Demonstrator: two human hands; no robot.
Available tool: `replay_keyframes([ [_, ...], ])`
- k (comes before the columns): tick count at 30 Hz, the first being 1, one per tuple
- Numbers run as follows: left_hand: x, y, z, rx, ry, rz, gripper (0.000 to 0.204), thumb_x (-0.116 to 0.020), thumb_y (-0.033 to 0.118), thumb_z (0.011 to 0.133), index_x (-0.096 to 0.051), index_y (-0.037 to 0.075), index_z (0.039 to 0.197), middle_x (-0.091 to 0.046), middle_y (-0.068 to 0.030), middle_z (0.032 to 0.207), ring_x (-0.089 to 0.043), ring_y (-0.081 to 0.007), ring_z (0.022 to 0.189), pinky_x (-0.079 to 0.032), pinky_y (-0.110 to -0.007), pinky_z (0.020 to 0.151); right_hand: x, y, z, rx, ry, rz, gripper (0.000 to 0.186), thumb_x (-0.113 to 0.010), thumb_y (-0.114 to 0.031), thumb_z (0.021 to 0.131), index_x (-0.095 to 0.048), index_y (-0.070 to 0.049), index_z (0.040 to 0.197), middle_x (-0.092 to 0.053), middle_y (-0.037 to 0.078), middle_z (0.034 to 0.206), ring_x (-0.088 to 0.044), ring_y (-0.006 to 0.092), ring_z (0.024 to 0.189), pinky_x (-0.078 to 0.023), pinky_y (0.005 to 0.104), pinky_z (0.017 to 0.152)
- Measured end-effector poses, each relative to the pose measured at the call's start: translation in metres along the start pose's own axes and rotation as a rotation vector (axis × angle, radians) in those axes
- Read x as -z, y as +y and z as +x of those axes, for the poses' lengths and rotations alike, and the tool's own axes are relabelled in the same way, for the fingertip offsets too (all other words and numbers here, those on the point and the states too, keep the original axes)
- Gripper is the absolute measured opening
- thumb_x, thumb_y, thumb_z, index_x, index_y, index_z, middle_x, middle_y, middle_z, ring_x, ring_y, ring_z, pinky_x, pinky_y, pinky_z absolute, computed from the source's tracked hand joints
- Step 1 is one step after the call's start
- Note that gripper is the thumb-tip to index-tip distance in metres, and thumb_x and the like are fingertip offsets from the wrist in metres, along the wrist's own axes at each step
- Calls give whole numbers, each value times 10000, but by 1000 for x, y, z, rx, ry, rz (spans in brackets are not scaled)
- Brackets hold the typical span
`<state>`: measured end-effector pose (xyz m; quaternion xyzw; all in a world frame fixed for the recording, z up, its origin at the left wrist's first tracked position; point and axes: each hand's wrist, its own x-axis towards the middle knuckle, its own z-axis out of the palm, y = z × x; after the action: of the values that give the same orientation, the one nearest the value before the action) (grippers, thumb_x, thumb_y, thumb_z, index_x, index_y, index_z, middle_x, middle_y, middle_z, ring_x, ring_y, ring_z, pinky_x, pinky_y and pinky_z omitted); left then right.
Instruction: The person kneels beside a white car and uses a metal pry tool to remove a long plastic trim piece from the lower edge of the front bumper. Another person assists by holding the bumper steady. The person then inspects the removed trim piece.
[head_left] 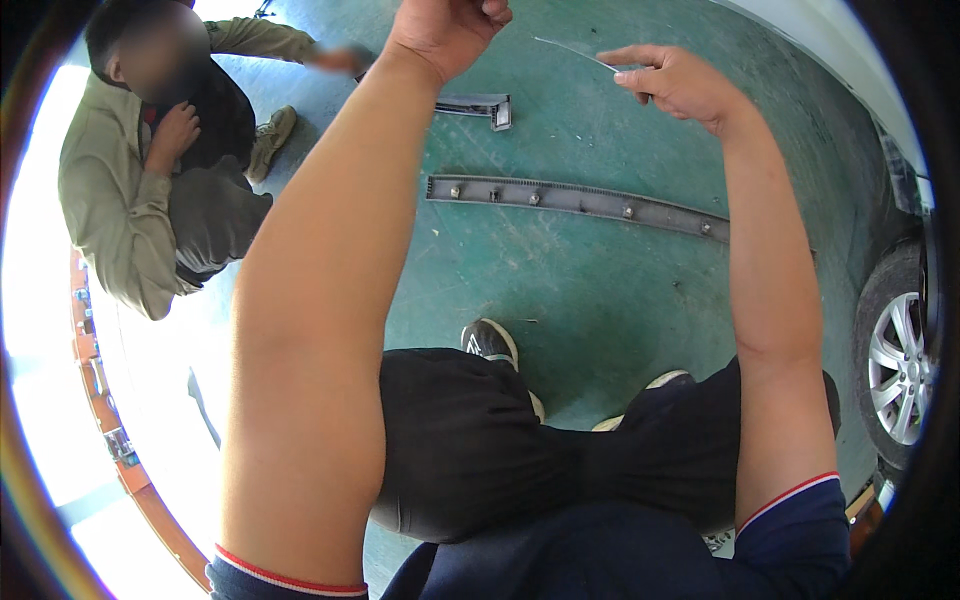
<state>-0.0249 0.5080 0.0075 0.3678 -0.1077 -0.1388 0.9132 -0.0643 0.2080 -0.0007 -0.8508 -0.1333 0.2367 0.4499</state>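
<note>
My right hand (682, 88) is at the upper right with its index finger stretched out. Between its thumb and fingers it pinches a thin pale strip (572, 50), which curves out leftward over the floor. At the top edge my left hand (450, 32) is partly cut off; its visible fingers are curled in, and whatever they may hold is hidden. Below the hands, a long dark trim strip (585, 202) with several metal clips lies on the green floor. A shorter trim piece with a bent end (498, 110) rests beyond it, partly behind my left forearm.
At the left a person (125, 215) in an olive jacket crouches, one arm reaching toward the trim pieces. A car wheel (897, 368) stands close on my right, with pale bodywork (840, 50) above. My shoes (490, 342) are on the green floor (620, 290).
</note>
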Motion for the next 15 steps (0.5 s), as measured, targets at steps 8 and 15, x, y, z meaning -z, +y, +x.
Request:
replay_keyframes([
  [8, 24, -2, 2, -65, -23, 133, 113, -608, 173, 970, -634, 64, 989, -652, -80, 925, -586, -208, 844, -480, -347, 776, 3, 15, 6, -49, -57, 63, 480, -667, -263, 978, -631, -152, 1444, -526, -34, 793, -331, 26, 560, -266, 221, 487],
  [15, -4, -8, -19, -148, 227, 394, 175, -476, 117, 1010, -595, 3, 949, -646, -132, 957, -554, -261, 858, -465, -380, 804, 4, 19, 10, -49, 5, 83, 450, -687, -262, 951, -680, -184, 1394, -575, -8, 811, -376, 74, 616, -314, 247, 525],
])
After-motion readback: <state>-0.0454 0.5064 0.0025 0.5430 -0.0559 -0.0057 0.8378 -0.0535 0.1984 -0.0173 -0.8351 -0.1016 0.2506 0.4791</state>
